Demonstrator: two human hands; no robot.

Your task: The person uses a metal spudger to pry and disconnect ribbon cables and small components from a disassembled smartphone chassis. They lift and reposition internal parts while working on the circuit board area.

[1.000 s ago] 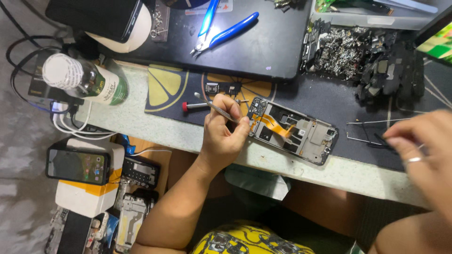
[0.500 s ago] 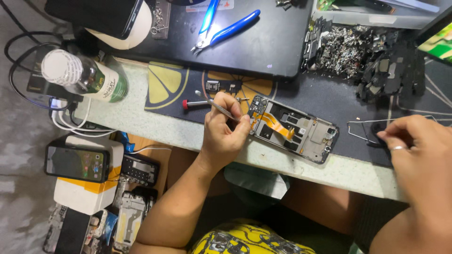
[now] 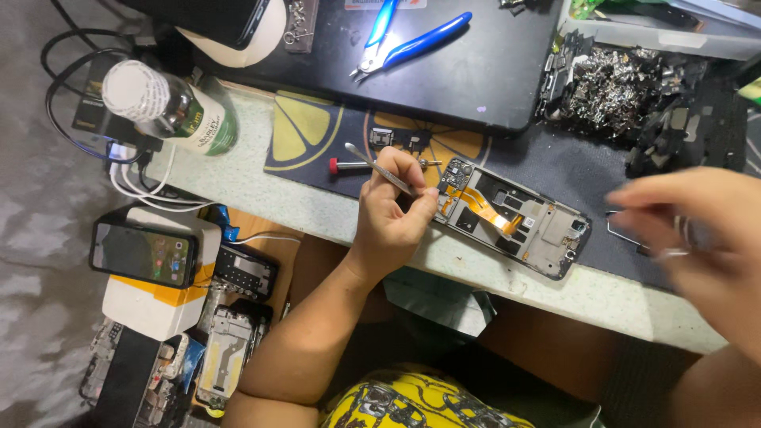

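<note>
Bare metal and dark plastic are seen in the opened phone frame (image 3: 514,217), crossed by a glossy orange flex ribbon (image 3: 480,208). Thin shiny metal tweezers (image 3: 382,169) are gripped in the left hand (image 3: 392,212). The right hand (image 3: 697,238) is blurred; the surface of whatever it holds cannot be told. A matt black mat (image 3: 476,67) is laid on a pale speckled, stone-like table (image 3: 261,194). Glossy blue plastic grips are seen on the pliers (image 3: 408,43). A heap of scrap parts (image 3: 626,79) looks like dull grey metal. The bottle (image 3: 170,107) is glossy green with a white cap.
</note>
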